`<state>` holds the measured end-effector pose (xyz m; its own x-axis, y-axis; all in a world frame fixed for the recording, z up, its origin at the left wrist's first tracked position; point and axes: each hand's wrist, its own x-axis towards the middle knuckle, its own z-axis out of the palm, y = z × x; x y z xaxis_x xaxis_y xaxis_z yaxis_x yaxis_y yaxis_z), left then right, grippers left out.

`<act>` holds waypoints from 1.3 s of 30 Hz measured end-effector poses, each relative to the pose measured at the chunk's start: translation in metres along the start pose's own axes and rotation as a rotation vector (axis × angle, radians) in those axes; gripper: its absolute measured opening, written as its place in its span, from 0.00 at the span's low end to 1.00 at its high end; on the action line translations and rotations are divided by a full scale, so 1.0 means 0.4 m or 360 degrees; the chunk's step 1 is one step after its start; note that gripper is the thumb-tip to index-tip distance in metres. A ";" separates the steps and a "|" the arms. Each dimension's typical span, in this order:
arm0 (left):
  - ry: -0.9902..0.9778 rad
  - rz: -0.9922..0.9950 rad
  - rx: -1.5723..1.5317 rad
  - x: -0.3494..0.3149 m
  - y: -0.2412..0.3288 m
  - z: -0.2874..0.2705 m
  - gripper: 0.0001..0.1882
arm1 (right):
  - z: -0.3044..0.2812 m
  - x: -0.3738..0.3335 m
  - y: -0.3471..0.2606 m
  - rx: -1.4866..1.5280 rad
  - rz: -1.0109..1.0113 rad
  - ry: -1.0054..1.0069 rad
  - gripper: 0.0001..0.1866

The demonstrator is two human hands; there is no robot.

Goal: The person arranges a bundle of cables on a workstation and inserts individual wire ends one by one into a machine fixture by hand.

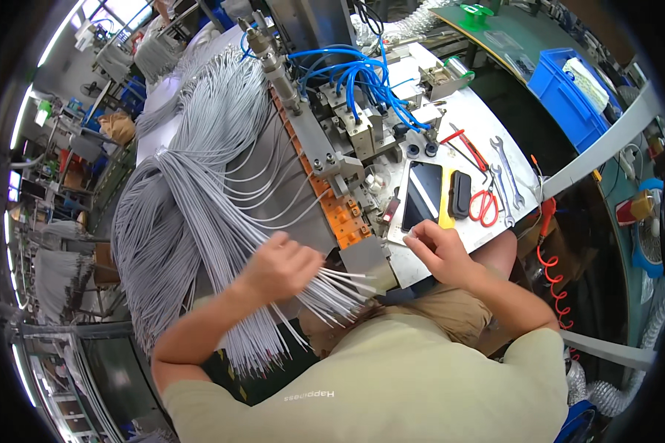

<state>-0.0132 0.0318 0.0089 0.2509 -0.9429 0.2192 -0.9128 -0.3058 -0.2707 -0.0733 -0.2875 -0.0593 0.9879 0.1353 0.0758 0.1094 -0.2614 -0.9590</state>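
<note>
Possibly, wires (208,209) fanned L of the orange rail (352,223) could snag on it if tugged, w/ L grip (282,266) curled over them, R grip (445,252) near-pinched by phone (423,193), any hold unclear.

The two hands (282,266) (445,252) are curled, well apart.

Over there, red-handled scissors (485,201) lie beside shiny wrenches (507,170). A big blue bin (565,107) sits near a green table (533,33), and a curly red hose (552,263) dangles.
</note>
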 end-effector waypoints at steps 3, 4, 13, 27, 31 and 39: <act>-0.0129 0.0024 -0.0170 0.071 0.072 -0.045 0.11 | -0.004 0.026 -0.016 -0.0300 -0.0232 -0.0172 0.07; -0.0246 0.0018 -0.0260 0.083 0.089 -0.059 0.12 | 0.003 0.034 -0.022 -0.0306 -0.0226 -0.0160 0.07; -0.0648 -0.1645 -0.2536 0.118 -0.048 -0.040 0.10 | 0.178 0.036 -0.033 0.0306 -0.0222 0.0567 0.06; -0.0146 -0.1466 -0.2422 0.080 -0.053 0.022 0.09 | 0.176 0.123 -0.113 -0.0685 -0.0846 0.0384 0.09; 0.0001 -0.1294 -0.2288 0.082 -0.045 0.019 0.08 | 0.191 0.121 -0.111 -0.0671 -0.0795 0.0376 0.08; 0.0019 -0.1152 -0.1941 0.076 -0.047 0.005 0.08 | 0.206 0.120 -0.126 -0.0246 -0.0468 0.0288 0.06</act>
<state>0.0124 0.0088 0.0188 0.7789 -0.6263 -0.0319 -0.2889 -0.4035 0.8682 -0.0403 -0.1891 -0.0299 0.9138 0.0589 0.4019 0.3929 -0.3796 -0.8376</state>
